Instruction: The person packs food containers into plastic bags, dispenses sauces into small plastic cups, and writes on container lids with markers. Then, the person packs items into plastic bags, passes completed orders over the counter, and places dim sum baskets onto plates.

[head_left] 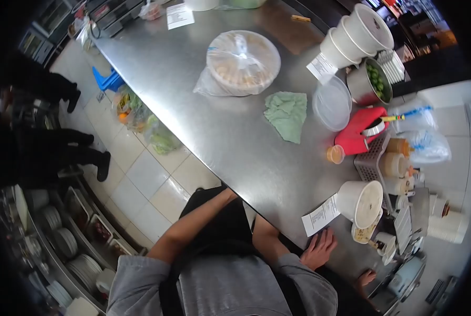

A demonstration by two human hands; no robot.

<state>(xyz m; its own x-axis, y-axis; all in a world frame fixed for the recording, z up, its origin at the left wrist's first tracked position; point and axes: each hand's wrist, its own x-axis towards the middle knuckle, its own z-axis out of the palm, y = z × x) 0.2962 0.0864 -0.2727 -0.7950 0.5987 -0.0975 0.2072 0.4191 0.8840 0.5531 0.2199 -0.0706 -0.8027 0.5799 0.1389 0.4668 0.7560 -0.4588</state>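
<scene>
My left forearm reaches to the metal table's edge (183, 142), where the hand is hidden. My right forearm also runs to the edge, and its hand is out of sight. To the right, another person's hand (321, 249) rests on the tabletop, fingers spread, beside a printed slip (320, 215) and a lidded white tub (359, 203). A second hand (367, 277) of that person lies further right. A clear bag holding a large round container (243, 62) sits on the far part of the table. A green cloth (286, 116) lies crumpled nearer the middle.
Stacked white tubs (356, 37), a pot of limes (375, 81), a clear lid (332, 104) and a red cloth (359, 130) stand on the right, near sauce bottles (395, 164). Shelves with plates (85, 271) are at left, and people in dark clothes stand beyond the tiled floor.
</scene>
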